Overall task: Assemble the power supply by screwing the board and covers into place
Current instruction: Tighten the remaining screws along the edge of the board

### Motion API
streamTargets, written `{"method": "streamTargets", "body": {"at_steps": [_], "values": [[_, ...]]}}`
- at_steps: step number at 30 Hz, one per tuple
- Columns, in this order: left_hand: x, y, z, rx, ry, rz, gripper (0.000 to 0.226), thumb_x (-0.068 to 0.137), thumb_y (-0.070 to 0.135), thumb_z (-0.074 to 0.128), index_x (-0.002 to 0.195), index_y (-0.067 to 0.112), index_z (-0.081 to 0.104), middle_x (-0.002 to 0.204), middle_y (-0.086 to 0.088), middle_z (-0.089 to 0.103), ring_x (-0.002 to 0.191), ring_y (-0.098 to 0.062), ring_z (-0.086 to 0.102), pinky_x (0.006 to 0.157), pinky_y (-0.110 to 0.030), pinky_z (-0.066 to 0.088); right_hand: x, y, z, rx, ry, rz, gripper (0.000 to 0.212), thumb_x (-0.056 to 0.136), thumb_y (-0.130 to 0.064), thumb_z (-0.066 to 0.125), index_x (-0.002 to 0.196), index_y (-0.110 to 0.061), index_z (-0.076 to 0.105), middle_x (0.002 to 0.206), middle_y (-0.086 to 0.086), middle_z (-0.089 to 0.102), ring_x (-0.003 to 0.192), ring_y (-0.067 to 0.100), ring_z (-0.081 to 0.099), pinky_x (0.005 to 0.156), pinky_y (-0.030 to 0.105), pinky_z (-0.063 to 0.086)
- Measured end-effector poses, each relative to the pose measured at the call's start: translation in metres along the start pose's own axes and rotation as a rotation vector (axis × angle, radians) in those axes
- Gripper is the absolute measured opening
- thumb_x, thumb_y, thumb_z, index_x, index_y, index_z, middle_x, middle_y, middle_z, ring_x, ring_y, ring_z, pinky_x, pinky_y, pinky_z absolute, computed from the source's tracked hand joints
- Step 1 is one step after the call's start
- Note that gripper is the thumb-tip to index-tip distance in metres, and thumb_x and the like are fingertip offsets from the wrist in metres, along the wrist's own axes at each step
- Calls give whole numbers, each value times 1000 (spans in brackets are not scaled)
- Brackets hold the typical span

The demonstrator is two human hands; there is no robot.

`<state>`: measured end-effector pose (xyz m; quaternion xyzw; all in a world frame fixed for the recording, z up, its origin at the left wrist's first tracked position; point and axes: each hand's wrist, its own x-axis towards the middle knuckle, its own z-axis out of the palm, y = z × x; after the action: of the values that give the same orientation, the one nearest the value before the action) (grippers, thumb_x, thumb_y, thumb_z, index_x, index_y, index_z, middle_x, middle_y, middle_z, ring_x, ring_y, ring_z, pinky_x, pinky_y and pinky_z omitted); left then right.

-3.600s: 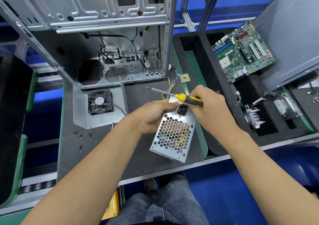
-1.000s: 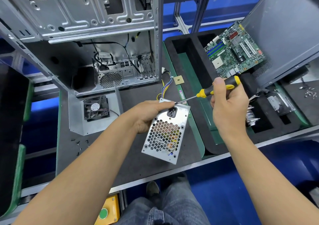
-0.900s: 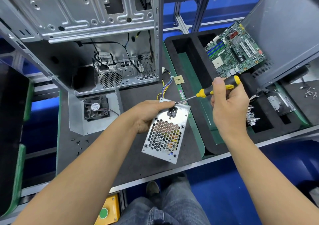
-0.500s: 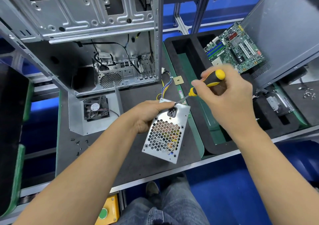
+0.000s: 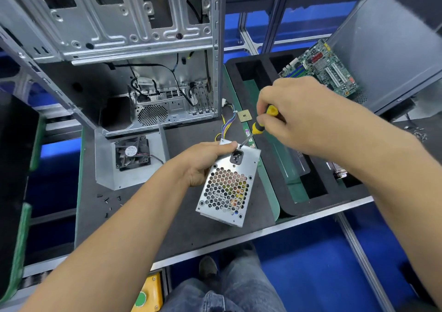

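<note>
A silver power supply [image 5: 228,187] with a honeycomb grille and a black socket stands on the dark mat, its coloured wires trailing off behind it. My left hand [image 5: 203,161] grips its upper left side. My right hand [image 5: 303,118] holds a yellow-and-black screwdriver [image 5: 259,126] by the handle. The screwdriver's tip touches the top edge of the power supply just above the socket. Any screw under the tip is too small to make out.
An open metal computer case [image 5: 134,48] stands behind, with a fan on a bracket [image 5: 131,155] in front of it. Several loose black screws [image 5: 107,199] lie at left. A foam tray [image 5: 296,192] at right holds a motherboard [image 5: 320,70]. A small CPU chip [image 5: 244,116] lies near the wires.
My right hand has swung left and over the screwdriver handle, which now stands steeper. The tip stays at the same spot on the power supply. My left hand has not moved.
</note>
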<state>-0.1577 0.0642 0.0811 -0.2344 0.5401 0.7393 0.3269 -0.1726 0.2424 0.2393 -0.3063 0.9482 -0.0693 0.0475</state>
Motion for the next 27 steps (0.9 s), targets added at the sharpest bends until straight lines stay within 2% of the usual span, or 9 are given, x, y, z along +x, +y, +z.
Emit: {"method": "streamTargets", "body": {"at_steps": [3,5,8,11,15,21,24,27], "values": [[0,0,1,-2,-2,-1,12,94,21,67,91,11,72,81,-12,76,62,-21,72,56,-34,60,5,-3,0,-134,-91,68,20,101,-41,45,95,-23,53,84,3,45,90,34,51,72,36,38],[0,-1,0,-2,-1,-3,12,94,21,67,91,11,72,81,-12,76,62,-21,72,56,-34,60,5,-3,2,-143,-109,90,24,101,-44,42,96,-21,48,79,3,41,89,36,52,73,39,43],[0,-1,-2,-6,5,-2,11,93,22,69,91,12,73,82,-13,76,63,-22,72,58,-35,61,4,0,5,-104,-133,72,23,100,-41,48,103,-18,47,99,5,46,94,37,53,84,47,48],[0,-2,-1,-7,0,-5,12,93,23,70,89,12,73,82,-13,76,63,-23,72,59,-36,61,3,5,4,14,-93,41,14,97,-35,55,98,-21,55,97,1,47,92,27,50,87,43,46],[0,-2,-2,-4,3,-8,11,92,23,70,90,13,71,80,-13,76,62,-23,72,56,-36,60,-1,18,-4,88,29,75,10,89,-34,59,87,-24,60,87,-5,54,79,9,47,69,29,34],[0,-1,0,15,2,-14,10,93,23,70,93,13,72,79,-12,76,61,-22,72,55,-35,60,-7,29,2,112,62,134,6,88,-33,60,86,-27,60,88,-5,57,81,15,49,71,27,31],[0,-1,0,6,-1,-14,11,93,22,69,92,11,71,78,-12,76,61,-22,73,54,-35,59,-9,31,5,136,76,136,6,88,-32,60,85,-26,61,85,-7,58,76,8,50,70,27,33],[0,0,1,0,-7,-19,13,93,22,69,90,10,70,78,-13,76,60,-23,72,54,-35,60,-11,32,8,157,77,134,7,89,-30,62,86,-25,63,80,-11,56,74,1,49,62,19,32]]}}
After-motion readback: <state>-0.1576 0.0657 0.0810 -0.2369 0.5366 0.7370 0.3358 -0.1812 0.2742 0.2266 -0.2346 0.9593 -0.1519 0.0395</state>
